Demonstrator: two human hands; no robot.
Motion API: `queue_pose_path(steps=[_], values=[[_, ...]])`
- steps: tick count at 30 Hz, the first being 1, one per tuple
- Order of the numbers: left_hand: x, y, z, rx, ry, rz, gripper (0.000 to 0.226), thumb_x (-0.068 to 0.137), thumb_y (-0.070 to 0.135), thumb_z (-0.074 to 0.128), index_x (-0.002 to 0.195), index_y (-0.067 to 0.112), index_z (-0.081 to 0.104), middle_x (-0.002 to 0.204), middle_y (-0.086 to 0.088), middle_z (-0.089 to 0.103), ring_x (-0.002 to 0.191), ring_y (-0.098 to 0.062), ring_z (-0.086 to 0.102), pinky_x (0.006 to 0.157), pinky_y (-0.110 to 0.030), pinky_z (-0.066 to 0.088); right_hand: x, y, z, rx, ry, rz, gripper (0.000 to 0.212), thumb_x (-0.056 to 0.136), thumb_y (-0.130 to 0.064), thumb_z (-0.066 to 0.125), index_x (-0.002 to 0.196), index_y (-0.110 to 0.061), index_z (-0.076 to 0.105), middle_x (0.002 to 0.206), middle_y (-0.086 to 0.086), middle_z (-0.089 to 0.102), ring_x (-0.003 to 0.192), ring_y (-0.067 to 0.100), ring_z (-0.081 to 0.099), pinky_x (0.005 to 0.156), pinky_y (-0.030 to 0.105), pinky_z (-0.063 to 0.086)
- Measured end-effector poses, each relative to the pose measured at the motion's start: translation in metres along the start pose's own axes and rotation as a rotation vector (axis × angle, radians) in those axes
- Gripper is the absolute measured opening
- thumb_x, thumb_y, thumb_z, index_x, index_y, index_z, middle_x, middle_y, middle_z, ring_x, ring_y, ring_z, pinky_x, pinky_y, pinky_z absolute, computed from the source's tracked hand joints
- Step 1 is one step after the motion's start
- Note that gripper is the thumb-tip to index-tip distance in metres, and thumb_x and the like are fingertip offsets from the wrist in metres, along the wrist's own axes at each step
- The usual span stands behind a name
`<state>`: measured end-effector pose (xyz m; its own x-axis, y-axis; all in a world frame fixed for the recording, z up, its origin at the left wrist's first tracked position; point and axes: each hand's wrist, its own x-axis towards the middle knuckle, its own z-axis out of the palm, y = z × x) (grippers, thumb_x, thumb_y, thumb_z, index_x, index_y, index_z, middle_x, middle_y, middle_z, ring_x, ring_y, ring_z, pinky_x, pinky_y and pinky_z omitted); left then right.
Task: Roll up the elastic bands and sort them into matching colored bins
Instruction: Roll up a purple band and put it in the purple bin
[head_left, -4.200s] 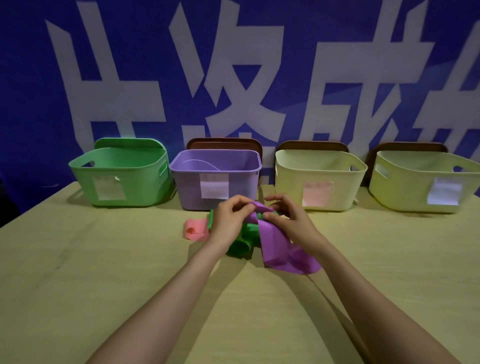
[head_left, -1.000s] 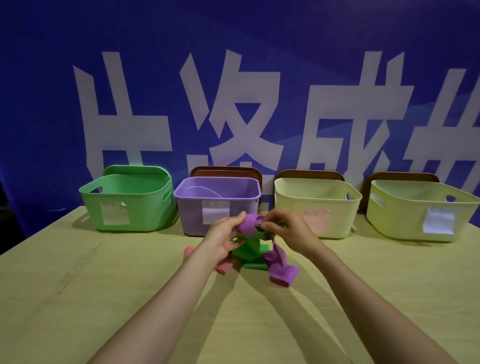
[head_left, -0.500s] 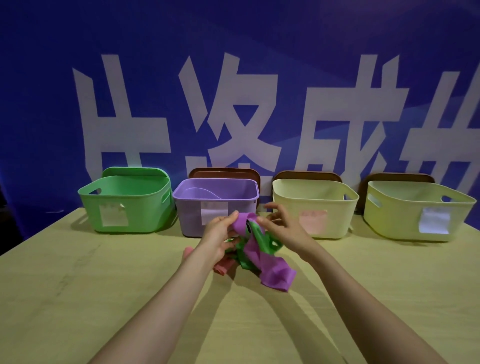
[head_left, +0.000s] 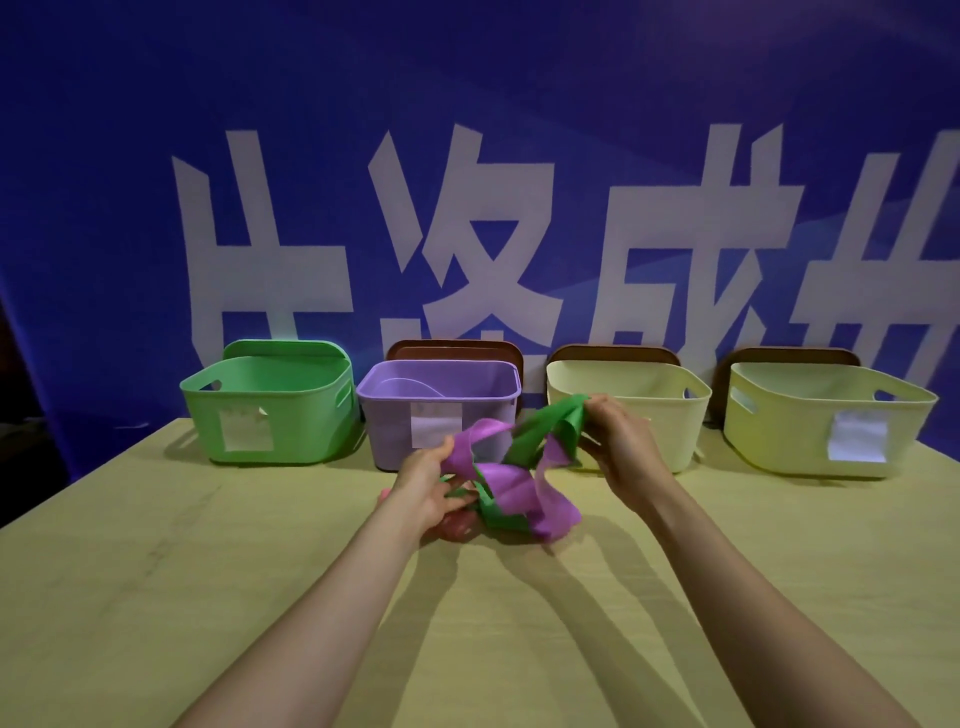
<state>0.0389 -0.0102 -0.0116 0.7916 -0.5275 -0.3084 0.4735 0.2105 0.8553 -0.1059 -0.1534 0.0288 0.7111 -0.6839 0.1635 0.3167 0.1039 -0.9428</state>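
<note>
- Pink band (head_left: 457, 527): mostly hidden under the left hand (head_left: 428, 488).
- Purple band (head_left: 511, 486) and green band (head_left: 535, 426): how they knot, I cannot tell.
- Label (head_left: 435, 425) on the purple bin (head_left: 387, 415), like the other 3: too blurred to read.
- Brown lid (head_left: 454, 349) behind it: only the top edge shows.
- Last character on the banner (head_left: 930, 249): cut at the right.

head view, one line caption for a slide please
Left hand grips the purple band, right hand pinches the tangled green band above the table.

A pale wooden table (head_left: 156, 571) stands before a dimly lit deep-blue banner (head_left: 104, 156) bearing large white characters (head_left: 270, 280).
</note>
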Motion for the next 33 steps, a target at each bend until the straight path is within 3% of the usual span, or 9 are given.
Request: queue_pose_path(steps=[4,9,11,15,17,21,24,28,33], values=[[-0.011,0.002,0.005,-0.060,-0.028,0.035,0.012,0.092,0.016,0.061,0.101,0.008,0.058,0.093,-0.012,0.066,0.093,-0.029,0.062,0.091,-0.050,0.048,0.004,0.007,-0.003,-0.118,0.226,0.140,0.013,0.092,-0.015,0.044,0.087,-0.007,0.053,0.081,0.012,0.051,0.076,0.020,0.053,0.071,0.032,0.045],[-0.025,0.009,0.023,-0.089,-0.078,0.071,0.017,0.093,0.016,0.060,0.105,0.004,0.059,0.090,-0.013,0.068,0.083,-0.025,0.065,0.064,-0.037,0.053,-0.011,0.006,0.002,-0.524,-0.014,0.008,0.029,0.102,-0.031,0.040,0.118,-0.012,0.054,0.103,0.006,0.055,0.083,0.008,0.052,0.064,0.022,0.046],[-0.026,0.014,0.030,-0.070,-0.070,0.117,0.016,0.093,0.018,0.061,0.102,0.005,0.061,0.085,-0.011,0.068,0.079,-0.024,0.066,0.062,-0.035,0.053,-0.020,0.001,0.003,-0.584,-0.163,0.006,0.035,0.091,-0.044,0.058,0.114,-0.017,0.056,0.098,0.000,0.060,0.084,0.008,0.057,0.057,0.018,0.047],[-0.026,0.021,0.033,0.014,-0.028,0.155,0.014,0.091,0.024,0.063,0.095,0.010,0.062,0.087,-0.008,0.068,0.081,-0.024,0.064,0.071,-0.038,0.055,-0.024,0.002,-0.003,-0.851,-0.307,-0.134,0.020,0.082,-0.032,0.072,0.093,-0.018,0.063,0.083,-0.004,0.064,0.072,0.003,0.060,0.055,0.012,0.047],[-0.021,0.026,0.028,0.051,-0.011,0.163,0.015,0.092,0.025,0.062,0.099,0.011,0.061,0.088,-0.008,0.068,0.080,-0.025,0.064,0.078,-0.042,0.055,-0.020,0.002,-0.005,-0.748,-0.174,-0.209,0.010,0.090,-0.026,0.064,0.089,-0.016,0.063,0.079,-0.002,0.063,0.069,0.004,0.058,0.058,0.011,0.046],[-0.018,0.034,0.014,-0.034,-0.069,0.059,0.013,0.096,0.024,0.054,0.095,0.010,0.055,0.086,-0.012,0.063,0.078,-0.029,0.061,0.071,-0.050,0.050,0.009,0.008,-0.017,-0.378,0.111,-0.022,0.022,0.092,-0.041,0.058,0.093,-0.020,0.062,0.106,0.017,0.062,0.093,0.028,0.065,0.077,0.039,0.056],[-0.011,0.031,0.009,-0.087,-0.065,0.000,0.022,0.100,0.021,0.042,0.090,0.007,0.055,0.083,-0.015,0.063,0.075,-0.029,0.062,0.084,-0.049,0.048,0.031,0.018,-0.022,-0.073,0.213,0.119,0.022,0.091,-0.035,0.061,0.103,-0.016,0.063,0.116,0.018,0.060,0.098,0.028,0.066,0.070,0.035,0.056],[-0.001,0.028,0.010,-0.071,-0.033,0.027,0.023,0.100,0.020,0.045,0.083,0.010,0.056,0.061,-0.008,0.067,0.052,-0.020,0.065,0.051,-0.031,0.054,0.047,0.030,-0.025,0.365,0.296,0.174,0.037,0.092,-0.012,0.058,0.127,-0.002,0.048,0.110,0.017,0.061,0.084,0.024,0.065,0.052,0.031,0.055],[0.011,0.028,0.015,-0.011,-0.016,0.099,0.011,0.099,0.024,0.049,0.092,0.016,0.053,0.090,-0.009,0.062,0.078,-0.023,0.060,0.064,-0.038,0.051,0.034,0.020,-0.018,-0.109,0.170,0.163,0.043,0.080,-0.040,0.072,0.109,-0.014,0.054,0.098,0.010,0.059,0.089,0.023,0.061,0.074,0.038,0.056]])
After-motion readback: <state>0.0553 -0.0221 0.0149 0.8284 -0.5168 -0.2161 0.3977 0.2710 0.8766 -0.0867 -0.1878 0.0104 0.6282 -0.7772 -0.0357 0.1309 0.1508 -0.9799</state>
